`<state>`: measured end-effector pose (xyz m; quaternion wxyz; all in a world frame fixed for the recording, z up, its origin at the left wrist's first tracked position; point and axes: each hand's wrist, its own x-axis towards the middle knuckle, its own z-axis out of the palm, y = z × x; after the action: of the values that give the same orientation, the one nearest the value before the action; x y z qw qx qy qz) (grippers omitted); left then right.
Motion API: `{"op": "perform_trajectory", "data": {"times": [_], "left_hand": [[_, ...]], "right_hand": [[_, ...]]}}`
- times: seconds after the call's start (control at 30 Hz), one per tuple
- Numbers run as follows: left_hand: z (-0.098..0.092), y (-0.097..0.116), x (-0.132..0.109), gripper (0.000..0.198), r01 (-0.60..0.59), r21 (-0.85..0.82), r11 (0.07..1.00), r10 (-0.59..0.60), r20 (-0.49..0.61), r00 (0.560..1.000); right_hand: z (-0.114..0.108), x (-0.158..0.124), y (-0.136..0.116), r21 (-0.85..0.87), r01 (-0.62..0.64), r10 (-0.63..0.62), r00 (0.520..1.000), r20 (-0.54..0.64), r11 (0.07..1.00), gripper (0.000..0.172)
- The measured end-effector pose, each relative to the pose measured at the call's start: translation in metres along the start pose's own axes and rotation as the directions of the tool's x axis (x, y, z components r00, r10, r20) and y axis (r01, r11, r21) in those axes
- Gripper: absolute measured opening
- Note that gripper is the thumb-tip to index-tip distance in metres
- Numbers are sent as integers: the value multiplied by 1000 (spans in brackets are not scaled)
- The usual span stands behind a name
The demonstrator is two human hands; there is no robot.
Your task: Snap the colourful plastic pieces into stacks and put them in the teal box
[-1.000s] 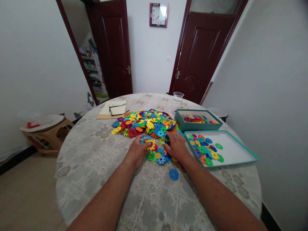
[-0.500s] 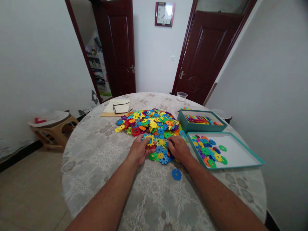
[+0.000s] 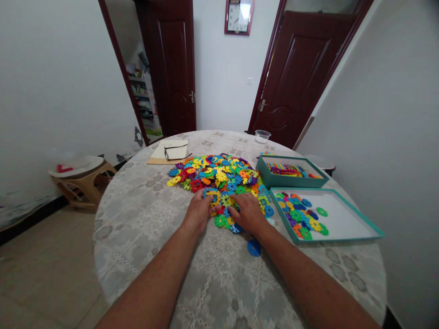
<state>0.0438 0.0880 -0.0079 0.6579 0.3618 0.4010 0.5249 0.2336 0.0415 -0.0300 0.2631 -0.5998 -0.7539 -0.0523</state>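
My left hand (image 3: 198, 213) is closed on a joined blue-and-yellow interlocking toy piece (image 3: 211, 195) with notched edges, its thumb on top. To the right of that, my right hand (image 3: 247, 211) reaches leftward over loose pieces, thumb and fingers apart. Its fingertips are beside a yellow-green square piece (image 3: 226, 199), and I cannot tell whether they touch it. Green disc pieces (image 3: 220, 221) lie below the hands. Just beyond them spreads a large pile of colourful notched discs (image 3: 219, 171). A single blue disc (image 3: 254, 247) rests near my right wrist.
A teal-edged box lid (image 3: 343, 214) with several discs lies at right, in front of a teal box (image 3: 295, 183) holding more pieces. Glasses (image 3: 176, 152) rest on a notebook (image 3: 161, 148) at left. A clear plastic bowl (image 3: 262, 136) stands at the far edge of the cloth-covered table (image 3: 144, 256).
My right hand has moved left over the loose pieces, its fingers stretched toward the yellow-green square piece. My left hand keeps its hold. The whole view has shifted slightly.
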Motion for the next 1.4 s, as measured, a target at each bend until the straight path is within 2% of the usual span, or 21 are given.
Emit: {"op": "perform_trajectory", "data": {"times": [0.23, 0.4, 0.63, 0.77, 0.93, 1.07, 1.23, 1.4], "left_hand": [[1, 0, -2, 24, 33, 60, 998, -34, 18, 999], [-1, -4, 1, 23, 4, 70, 998, -6, 25, 1000], [-6, -9, 4, 21, -4, 73, 997, 5, -5, 1000], [-6, -7, 5, 22, 18, 56, 998, -15, -39, 999], [-5, -4, 5, 21, 50, 40, 998, -47, -61, 997], [-3, -3, 4, 18, 57, 35, 998, -56, -26, 998], [-1, -4, 0, 17, 76, 39, 996, -79, 86, 993], [-2, -1, -1, 16, 86, 20, 996, -87, 102, 991]], "right_hand": [[-6, -6, -8, 134, 66, -68, 998, 14, 989, 20], [0, -5, -3, 91, 53, -48, 998, -49, 994, 32], [3, -2, -8, 85, 70, -73, 997, 31, 994, 40], [2, -2, -9, 115, 121, -126, 991, 42, 986, 39], [-1, 1, -11, 149, 139, -150, 987, 63, 979, 26], [-2, 1, -13, 224, 151, -157, 987, 12, 963, 24], [-5, 1, -19, 336, 166, -171, 985, -14, 927, 24], [-7, 1, -26, 373, 189, -186, 982, -43, 908, 21]]}}
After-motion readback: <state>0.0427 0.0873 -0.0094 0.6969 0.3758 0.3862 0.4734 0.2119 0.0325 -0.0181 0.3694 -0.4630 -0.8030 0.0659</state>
